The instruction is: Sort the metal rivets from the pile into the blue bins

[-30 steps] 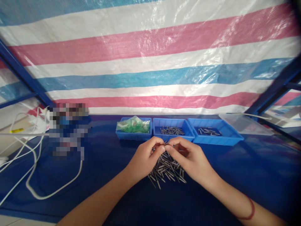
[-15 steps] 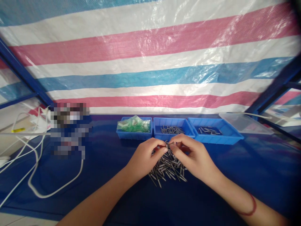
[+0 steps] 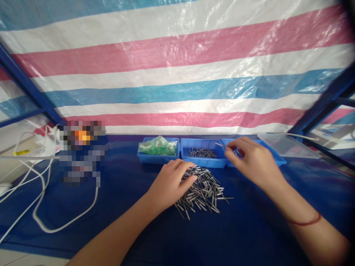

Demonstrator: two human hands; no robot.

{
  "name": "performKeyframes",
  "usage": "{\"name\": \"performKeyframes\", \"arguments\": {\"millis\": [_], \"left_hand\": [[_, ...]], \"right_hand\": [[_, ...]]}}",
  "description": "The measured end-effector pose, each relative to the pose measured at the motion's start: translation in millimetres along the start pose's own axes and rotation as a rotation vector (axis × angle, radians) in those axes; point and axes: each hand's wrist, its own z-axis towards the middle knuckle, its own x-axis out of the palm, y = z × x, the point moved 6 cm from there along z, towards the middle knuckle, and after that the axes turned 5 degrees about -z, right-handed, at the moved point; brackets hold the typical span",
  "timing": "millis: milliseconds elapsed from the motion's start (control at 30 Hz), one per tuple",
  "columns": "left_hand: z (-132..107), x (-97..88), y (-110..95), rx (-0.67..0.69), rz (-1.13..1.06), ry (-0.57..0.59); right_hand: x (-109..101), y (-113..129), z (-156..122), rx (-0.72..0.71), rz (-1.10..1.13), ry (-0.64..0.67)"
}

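Observation:
A heap of silvery blind rivets point(image 3: 203, 192) lies on the dark blue table. At its left side rests my left hand point(image 3: 173, 181), thumb and fingers apart, with nothing visible between them. My right hand point(image 3: 251, 159) is raised over the right blue bin point(image 3: 277, 159) and pinches one blind rivet point(image 3: 220, 144), its thin end pointing left toward the middle blue bin point(image 3: 219, 162). Loose rivets point(image 3: 203, 152) lie in the middle bin. The right hand covers most of the right bin's inside.
The left blue bin point(image 3: 158, 159) holds a green plastic bag point(image 3: 159, 147). A clear plastic sheet or lid point(image 3: 288, 146) lies at the back right. White cables point(image 3: 43, 218) run over the table's left side, near a blurred-out patch. Striped sheeting point(image 3: 177, 85) hangs behind.
My right hand has left the heap and moved right and up to the bins, carrying a rivet. My left hand has stayed by the heap, its pinch now loosened.

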Motion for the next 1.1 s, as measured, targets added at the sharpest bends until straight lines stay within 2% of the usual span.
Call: {"name": "performKeyframes", "arguments": {"millis": [133, 200, 267, 367, 467, 600, 700, 833, 1100], "left_hand": [[-4, 12.9, 0, 0.012, 0.132, 0.119], [-6, 18.2, 1, 0.012, 0.157, 0.158], [-7, 21.3, 2, 0.009, 0.174, 0.177], [-6, 22.2, 3, 0.005, 0.189, 0.186], [-6, 22.0, 3, 0.01, 0.204, 0.191], [-6, 22.5, 3, 0.015, 0.233, 0.185], [-6, 23.4, 4, 0.016, 0.242, 0.188], [-6, 24.3, 4, 0.015, 0.258, 0.189], [-4, 20.3, 7, 0.003, 0.213, 0.101]], "right_hand": [[0, -54, 1, 0.169, -0.308, 0.065], [2, -64, 0, 0.19, -0.357, 0.096], [3, -63, 0, 0.19, -0.351, 0.091], [3, -42, 1, 0.165, -0.29, 0.038], [5, -6, -1, 0.076, -0.157, 0.001], [11, 43, -10, -0.14, 0.033, 0.095], [17, 67, -20, -0.273, 0.123, 0.218], [24, 78, -26, -0.353, 0.169, 0.309], [29, 78, -28, -0.354, 0.325, 0.363]]}}
